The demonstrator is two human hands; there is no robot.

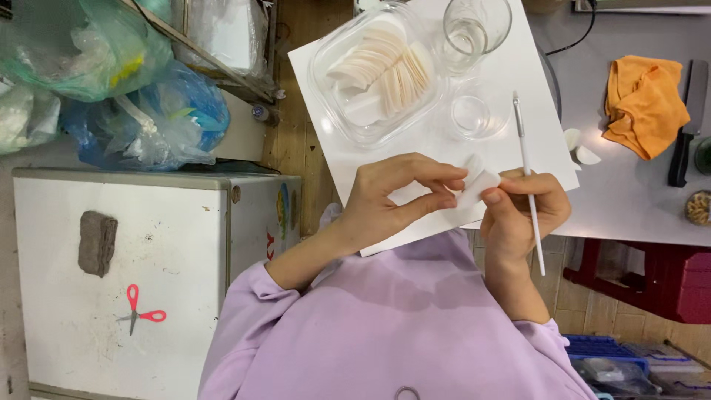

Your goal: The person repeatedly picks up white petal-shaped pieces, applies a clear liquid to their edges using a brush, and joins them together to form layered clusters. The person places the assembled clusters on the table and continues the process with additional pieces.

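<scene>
My left hand [392, 200] pinches a small white piece [474, 183] between thumb and forefinger. My right hand [518, 215] touches the same piece with its fingertips and also holds a thin white pen-like tool [527, 159], with one end pointing away from me. Both hands hover over the near edge of a white sheet [415, 155] on the grey table. Beyond them on the sheet stand a clear container [337, 44] of round cream-coloured slices, a small clear glass dish [474, 115] and a clear glass cup [475, 30].
Two white scraps [581, 148], an orange cloth [646, 104] and a black-handled knife [685, 126] lie on the table to the right. At left, a white box [185, 244] bears red scissors [141, 311]; plastic bags [148, 111] sit behind it. A red stool [652, 278] stands below right.
</scene>
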